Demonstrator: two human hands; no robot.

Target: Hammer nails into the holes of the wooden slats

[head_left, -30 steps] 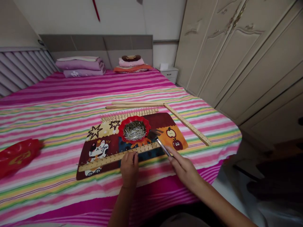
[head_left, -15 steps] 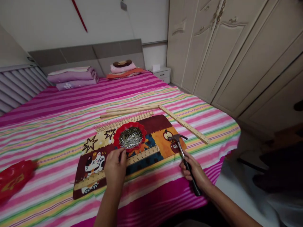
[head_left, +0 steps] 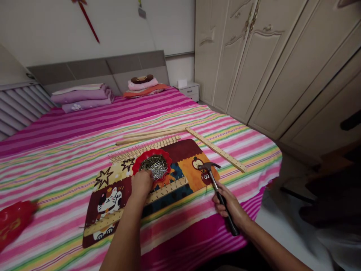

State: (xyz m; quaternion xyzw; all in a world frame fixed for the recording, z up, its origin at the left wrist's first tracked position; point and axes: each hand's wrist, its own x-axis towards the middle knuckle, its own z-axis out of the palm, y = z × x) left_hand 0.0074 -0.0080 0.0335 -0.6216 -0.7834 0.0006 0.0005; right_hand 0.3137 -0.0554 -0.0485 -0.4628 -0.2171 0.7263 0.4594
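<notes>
A person reaches the left hand [head_left: 142, 182] into a red bowl [head_left: 152, 151] of nails [head_left: 158, 165] while the right hand [head_left: 229, 202] grips a hammer [head_left: 213, 182].
From where I stand, the left fingers curl over the bowl's near edge; I cannot tell whether they pinch a nail. The right fingers wrap the black handle, its claw head above the printed mat [head_left: 187, 146]. A wooden strip [head_left: 166, 191] with upright nails lies across the mat, passing behind the left forearm; another nail-studded strip [head_left: 149, 146] lies beyond the bowl.
</notes>
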